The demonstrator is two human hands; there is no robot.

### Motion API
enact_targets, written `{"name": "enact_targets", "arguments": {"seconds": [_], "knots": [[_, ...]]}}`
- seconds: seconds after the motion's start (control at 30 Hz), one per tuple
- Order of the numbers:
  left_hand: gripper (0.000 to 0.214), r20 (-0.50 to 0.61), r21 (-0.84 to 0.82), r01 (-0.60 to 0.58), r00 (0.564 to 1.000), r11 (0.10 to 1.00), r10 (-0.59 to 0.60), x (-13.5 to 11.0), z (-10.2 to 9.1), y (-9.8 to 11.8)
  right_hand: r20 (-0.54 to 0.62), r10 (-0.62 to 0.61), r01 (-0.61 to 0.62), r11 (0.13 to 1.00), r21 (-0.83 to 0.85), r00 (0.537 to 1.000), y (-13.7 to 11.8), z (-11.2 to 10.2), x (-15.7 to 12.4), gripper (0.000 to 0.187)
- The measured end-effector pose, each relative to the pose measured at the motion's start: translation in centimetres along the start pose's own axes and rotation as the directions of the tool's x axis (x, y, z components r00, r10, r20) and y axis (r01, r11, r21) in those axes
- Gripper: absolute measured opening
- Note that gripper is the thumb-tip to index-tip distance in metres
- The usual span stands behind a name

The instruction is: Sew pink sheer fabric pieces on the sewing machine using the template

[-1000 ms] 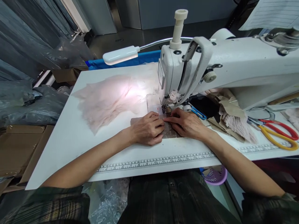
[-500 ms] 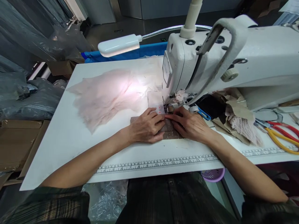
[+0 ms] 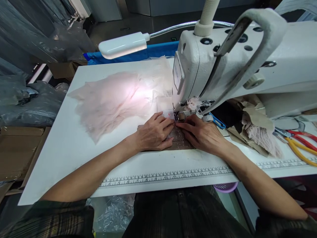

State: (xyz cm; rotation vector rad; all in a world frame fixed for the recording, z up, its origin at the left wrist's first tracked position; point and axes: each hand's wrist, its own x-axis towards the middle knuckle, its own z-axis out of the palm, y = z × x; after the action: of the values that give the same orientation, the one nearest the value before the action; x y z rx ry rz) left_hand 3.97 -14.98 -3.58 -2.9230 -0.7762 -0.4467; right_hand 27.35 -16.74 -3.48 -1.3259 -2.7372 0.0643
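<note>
Smooth white tabletop [image 3: 61, 158] with grey panels [image 3: 178, 7] behind, chunky white sewing machine [image 3: 189, 62] on it, and gauzy, crumpled pink fabric [image 3: 109, 99] lying left of that. Left hand's [image 3: 156, 132] palm-down with loosely bent fingers, right hand's [image 3: 203, 134] fingers bunched, both on a flat brownish piece [image 3: 182, 145] by the presser foot [image 3: 181, 115]; can't tell if they're pinching. Tiny ruler numbers [image 3: 165, 178] like 10, 12 line the front edge.
</note>
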Motion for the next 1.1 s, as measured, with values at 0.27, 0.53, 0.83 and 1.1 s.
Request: {"name": "enact_targets", "arguments": {"seconds": [0.27, 0.53, 0.83, 1.1], "knots": [[0.04, 0.025, 0.024, 0.009, 1.0, 1.0, -0.01, 0.1, 0.2, -0.9, 0.024, 0.033, -0.03, 0.995, -0.091, 0.999, -0.5, -0.2, 0.6, 0.042], [0.044, 0.036, 0.004, 0.018, 0.999, 1.0, -0.018, 0.3, 0.2, -1.8, 0.003, 0.074, -0.074, 0.991, 0.113, 0.997, 0.2, -0.3, 0.4, 0.041], [0.053, 0.058, 0.023, 0.019, 0.998, 1.0, -0.02, 0.4, 0.3, -2.5, 0.007, 0.15, -0.122, 0.777, 0.618, 0.989, 3.3, -1.4, 1.1, 0.043], [0.05, 0.053, -0.02, 0.032, 0.998, 0.999, -0.031, 0.3, 0.6, -2.8, 0.076, 0.295, -0.241, 0.58, 0.778, 0.953, 3.9, -0.1, 0.6, 0.044]]}}
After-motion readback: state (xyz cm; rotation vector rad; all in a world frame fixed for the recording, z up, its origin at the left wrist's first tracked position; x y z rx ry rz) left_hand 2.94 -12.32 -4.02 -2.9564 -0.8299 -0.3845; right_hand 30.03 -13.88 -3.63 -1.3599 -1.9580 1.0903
